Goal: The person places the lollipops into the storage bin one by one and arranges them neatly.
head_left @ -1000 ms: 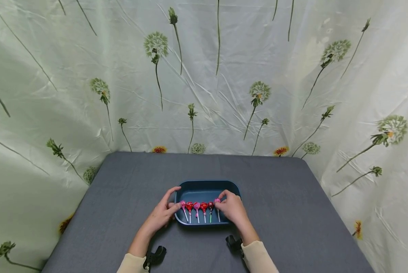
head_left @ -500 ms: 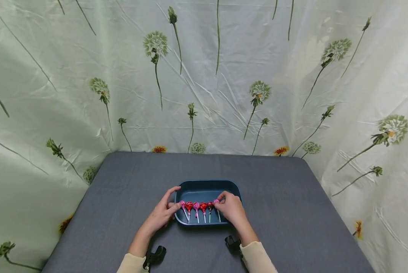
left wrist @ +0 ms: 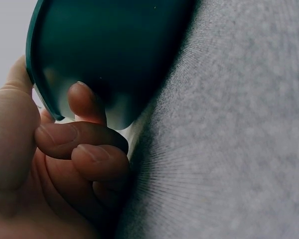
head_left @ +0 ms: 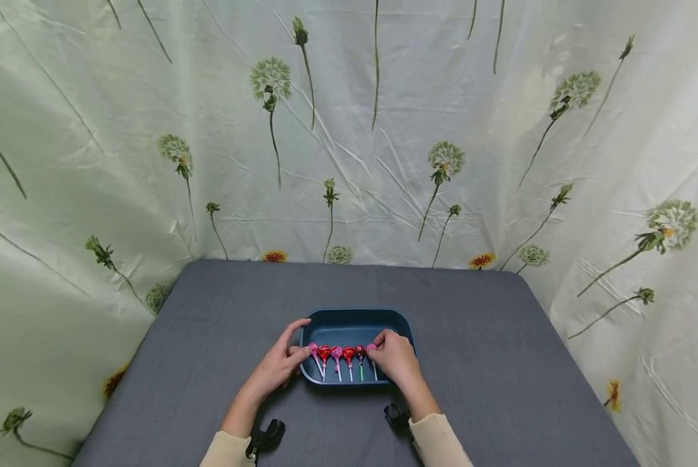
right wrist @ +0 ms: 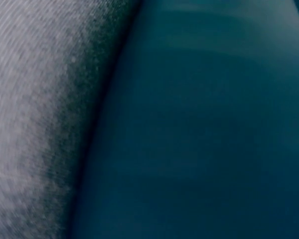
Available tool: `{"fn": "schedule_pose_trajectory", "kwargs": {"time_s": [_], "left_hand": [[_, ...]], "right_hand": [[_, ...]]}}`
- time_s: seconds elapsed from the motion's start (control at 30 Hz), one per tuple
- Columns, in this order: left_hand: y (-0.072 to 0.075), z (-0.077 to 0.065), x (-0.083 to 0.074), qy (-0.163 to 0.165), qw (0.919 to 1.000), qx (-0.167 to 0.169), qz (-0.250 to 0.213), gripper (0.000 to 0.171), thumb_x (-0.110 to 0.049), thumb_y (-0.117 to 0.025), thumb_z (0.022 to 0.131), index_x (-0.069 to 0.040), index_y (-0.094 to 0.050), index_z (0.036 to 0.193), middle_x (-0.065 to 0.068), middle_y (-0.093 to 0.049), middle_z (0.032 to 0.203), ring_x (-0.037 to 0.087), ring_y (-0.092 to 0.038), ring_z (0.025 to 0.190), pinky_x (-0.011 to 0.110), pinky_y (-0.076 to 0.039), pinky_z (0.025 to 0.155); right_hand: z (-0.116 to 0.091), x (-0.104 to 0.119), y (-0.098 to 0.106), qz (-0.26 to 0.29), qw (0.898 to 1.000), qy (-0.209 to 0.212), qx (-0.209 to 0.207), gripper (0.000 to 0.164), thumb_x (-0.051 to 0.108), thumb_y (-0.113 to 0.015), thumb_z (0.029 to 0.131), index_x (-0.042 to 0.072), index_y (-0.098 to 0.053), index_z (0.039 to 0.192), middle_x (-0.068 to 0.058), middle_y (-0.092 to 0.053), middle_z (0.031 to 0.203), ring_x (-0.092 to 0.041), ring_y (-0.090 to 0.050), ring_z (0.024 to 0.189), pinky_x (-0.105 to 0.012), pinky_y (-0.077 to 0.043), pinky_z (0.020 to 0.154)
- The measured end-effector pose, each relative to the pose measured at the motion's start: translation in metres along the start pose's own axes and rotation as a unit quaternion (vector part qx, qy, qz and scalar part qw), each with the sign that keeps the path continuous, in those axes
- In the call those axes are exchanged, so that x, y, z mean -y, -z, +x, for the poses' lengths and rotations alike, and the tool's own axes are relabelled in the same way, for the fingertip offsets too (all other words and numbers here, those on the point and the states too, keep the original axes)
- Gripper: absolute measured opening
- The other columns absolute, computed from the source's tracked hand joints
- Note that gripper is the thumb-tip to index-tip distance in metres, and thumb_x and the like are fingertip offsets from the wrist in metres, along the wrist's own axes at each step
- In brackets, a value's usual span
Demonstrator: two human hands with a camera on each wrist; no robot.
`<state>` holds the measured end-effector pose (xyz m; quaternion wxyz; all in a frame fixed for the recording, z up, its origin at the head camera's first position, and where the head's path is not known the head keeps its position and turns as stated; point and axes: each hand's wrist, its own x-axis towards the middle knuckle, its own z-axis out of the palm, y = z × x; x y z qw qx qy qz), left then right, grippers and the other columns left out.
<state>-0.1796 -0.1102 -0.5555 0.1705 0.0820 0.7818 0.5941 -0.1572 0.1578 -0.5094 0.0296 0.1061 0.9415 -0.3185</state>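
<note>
A row of several lollipops in pink, red and dark wrappers lies in a blue tray, sticks toward the near side. My left hand grips the tray's left end, with the thumb over the rim beside the leftmost pink lollipop. In the left wrist view, curled fingers sit against the outside of the tray wall. My right hand reaches over the right rim and pinches the head of the rightmost pink lollipop, partly hidden by the fingers. Only the tray's outer wall and cloth show in the right wrist view.
Grey cloth covers the table around the tray. Behind and at both sides hangs a pale curtain with dandelion prints. Black camera mounts are strapped at both wrists.
The right hand has shifted very slightly, and the rightmost lollipop's head has moved a little toward the near side. Left hand and tray stay in place.
</note>
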Motion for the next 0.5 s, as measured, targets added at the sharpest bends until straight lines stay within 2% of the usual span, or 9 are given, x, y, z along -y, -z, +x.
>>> {"fn": "schedule_pose_trajectory", "kwargs": {"time_s": [0.33,0.5], "left_hand": [[0.003,0.0079,-0.0013,-0.029,0.9993,0.007,0.024,0.061,-0.035,-0.064,0.107,-0.038,-0.034,0.16,0.003,-0.058,0.074,0.014,-0.045,0.051,0.027,-0.041,0.047],[0.0065,0.0079,-0.0046,-0.028,0.9992,0.019,0.022,0.065,-0.038,-0.066,0.106,-0.035,-0.032,0.162,0.003,-0.058,0.075,0.015,-0.046,0.052,0.028,-0.042,0.047]], "right_hand": [[0.0069,0.0001,0.0031,0.004,1.0,0.015,-0.007,0.02,0.019,-0.082,0.093,0.004,-0.07,0.099,-0.006,-0.067,0.082,-0.017,-0.056,0.069,-0.028,-0.047,0.061],[0.008,-0.0008,0.0049,0.017,1.0,0.025,-0.005,0.02,0.019,-0.082,0.092,0.004,-0.072,0.099,-0.007,-0.067,0.085,-0.017,-0.056,0.072,-0.03,-0.048,0.063]]}}
